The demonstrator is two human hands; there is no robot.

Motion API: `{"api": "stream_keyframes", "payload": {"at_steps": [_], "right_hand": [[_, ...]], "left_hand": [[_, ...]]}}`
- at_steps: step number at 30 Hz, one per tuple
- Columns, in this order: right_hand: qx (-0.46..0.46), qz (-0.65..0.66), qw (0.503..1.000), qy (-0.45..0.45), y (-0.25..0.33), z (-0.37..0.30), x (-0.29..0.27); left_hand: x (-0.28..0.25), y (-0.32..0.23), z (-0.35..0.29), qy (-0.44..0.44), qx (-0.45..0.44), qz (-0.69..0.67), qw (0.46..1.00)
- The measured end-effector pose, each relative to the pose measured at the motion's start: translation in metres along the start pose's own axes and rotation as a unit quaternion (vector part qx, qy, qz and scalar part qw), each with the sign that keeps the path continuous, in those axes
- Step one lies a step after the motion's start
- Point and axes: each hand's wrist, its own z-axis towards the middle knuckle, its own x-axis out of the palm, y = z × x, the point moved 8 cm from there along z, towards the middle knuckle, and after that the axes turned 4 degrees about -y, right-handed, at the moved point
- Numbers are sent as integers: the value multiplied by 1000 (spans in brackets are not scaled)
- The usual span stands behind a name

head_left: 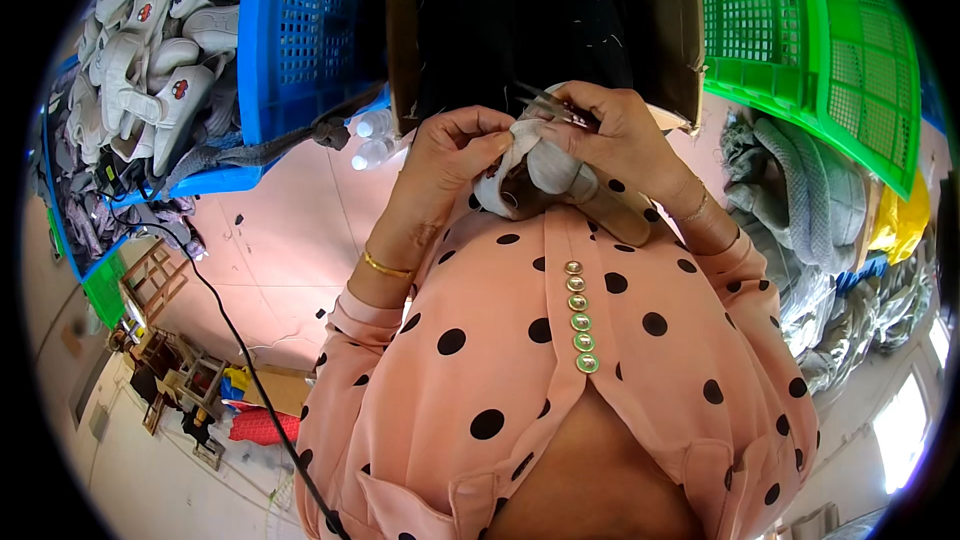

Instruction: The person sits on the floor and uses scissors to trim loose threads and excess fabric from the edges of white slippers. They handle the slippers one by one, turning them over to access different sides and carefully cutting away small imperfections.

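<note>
A pale shoe piece (pixel 550 168) is held just in front of the person's chest, between the two hands. The left hand (pixel 450 150) pinches its upper left edge between thumb and fingers; the right hand (pixel 628 140) closes around metal snips (pixel 572 116), its thumb near the piece, with the blades pointing up and to the left. The long axis of the piece slants from the pinched edge down to the right, where a tan, rounded end (pixel 620 218) points toward the blouse. To the left, a blue crate (pixel 310 30) holds a heap of white shoes (pixel 150 65); two carry small coloured badges, too small to read. An open cardboard box (pixel 675 30) stands ahead, around dark cloth (pixel 520 30) flecked with pale threads. At upper right is a green basket (pixel 765 50) with mesh walls, its inside hidden; grey shoe parts (pixel 815 190) are piled near it. Two clear bottles (pixel 372 152) are on the floor (pixel 300 240) near the left hand.
</note>
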Motion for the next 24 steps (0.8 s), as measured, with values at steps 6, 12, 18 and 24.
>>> {"api": "stream_keyframes", "payload": {"at_steps": [6, 12, 18, 24], "right_hand": [[-98, -87, 991, 11, 15, 1, 5], [-149, -135, 979, 5, 18, 2, 13], [-122, -219, 957, -146, 19, -12, -16], [-154, -375, 906, -125, 15, -31, -5]], "left_hand": [[8, -10, -2, -26, 42, 50, 998], [6, -12, 2, -16, 39, 155, 987], [-2, -4, -2, -47, -29, 29, 998], [-2, -2, -4, -63, -43, -7, 997]]}}
